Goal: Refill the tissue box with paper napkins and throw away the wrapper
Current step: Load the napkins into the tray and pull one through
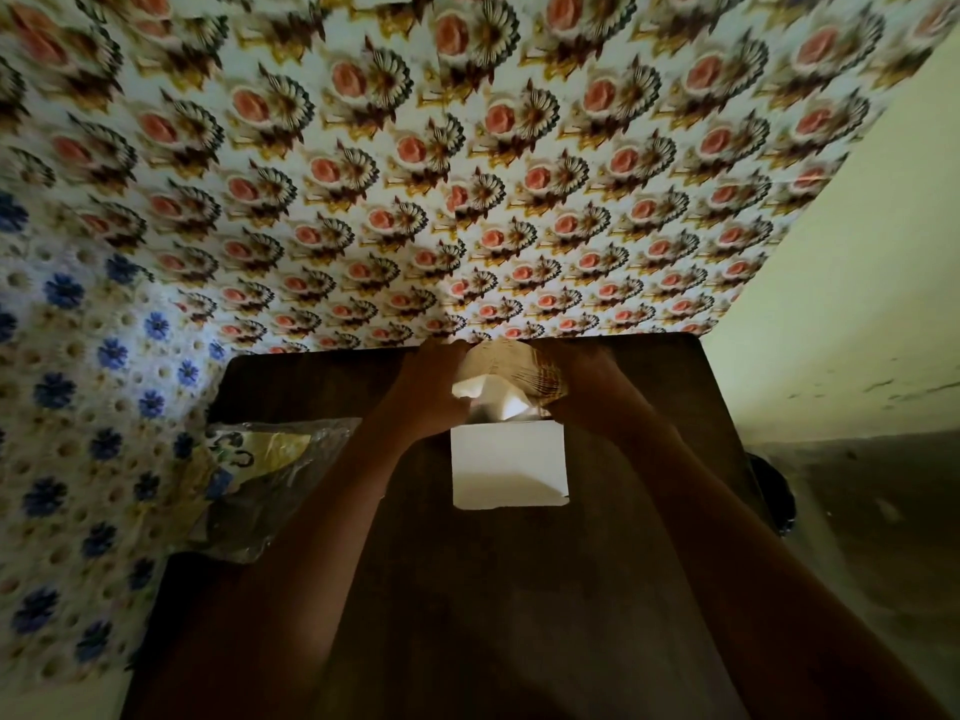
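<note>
A tissue box (519, 366) with a woven-looking patterned body lies at the far middle of the dark wooden table (649, 387), its open end toward me and its white flap (509, 467) folded down flat on the table. White paper napkins (483, 389) show inside the opening. My left hand (431, 392) grips the box's left side and my right hand (587, 381) grips its right side. A crumpled clear plastic wrapper (270, 475) with yellow and green print lies at the table's left edge, apart from both hands.
A wall with a rose-and-shell pattern (467, 174) stands right behind the table. A blue-flowered surface (78, 407) borders the left. A pale plain wall (857, 304) rises at the right, with a dark round object (774, 491) low beside the table's right edge.
</note>
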Motion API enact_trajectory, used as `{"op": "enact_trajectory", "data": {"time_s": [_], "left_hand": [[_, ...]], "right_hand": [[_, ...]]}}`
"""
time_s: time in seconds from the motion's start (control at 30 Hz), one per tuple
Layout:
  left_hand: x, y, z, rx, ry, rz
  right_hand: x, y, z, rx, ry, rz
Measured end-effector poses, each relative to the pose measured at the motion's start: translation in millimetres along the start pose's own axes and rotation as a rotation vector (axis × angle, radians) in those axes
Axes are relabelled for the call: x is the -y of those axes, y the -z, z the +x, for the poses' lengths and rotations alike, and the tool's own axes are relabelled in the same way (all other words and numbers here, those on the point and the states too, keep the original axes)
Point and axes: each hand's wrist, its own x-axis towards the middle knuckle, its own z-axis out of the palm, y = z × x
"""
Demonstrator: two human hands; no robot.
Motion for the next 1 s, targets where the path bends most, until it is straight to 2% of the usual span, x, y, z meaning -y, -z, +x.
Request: {"op": "enact_trajectory", "data": {"time_s": [0.07, 0.17, 0.43, 0.57, 0.63, 0.7, 0.83, 1.0], "left_hand": [[-1.5, -1.3, -1.0, 0.052, 0.042, -0.072], [0.9, -3.5, -1.9, 0.042, 0.047, -0.141], [5.6, -5.4, 6.7, 0.057, 0.018, -0.126], [-0.3, -5.1, 12.0, 0.041, -0.088, 0.148], [-8.1, -6.2, 9.5, 0.107, -0.094, 0.284], [-11.8, -11.5, 8.1, 0.151, -0.083, 0.317], [-6.7, -11.1, 10.7, 0.154, -0.073, 0.234], [8.3, -7.2, 10.2, 0.145, -0.025, -0.163]], "right_hand": [[1.4, 1.1, -0.5, 0.023, -0.004, 0.07], [6.5, 2.7, -2.2, 0.065, 0.0, 0.095], [4.1, 0.6, 6.4, 0.182, -0.004, -0.017], [0.7, -8.2, 11.7, 0.195, -0.035, -0.081], [1.6, -13.2, 12.7, 0.216, -0.039, -0.118], [3.1, -18.5, 14.1, 0.257, -0.046, -0.167], [1.1, -18.2, 19.9, 0.22, -0.031, -0.117], [-6.1, -9.3, 14.0, 0.118, -0.012, 0.073]]}}
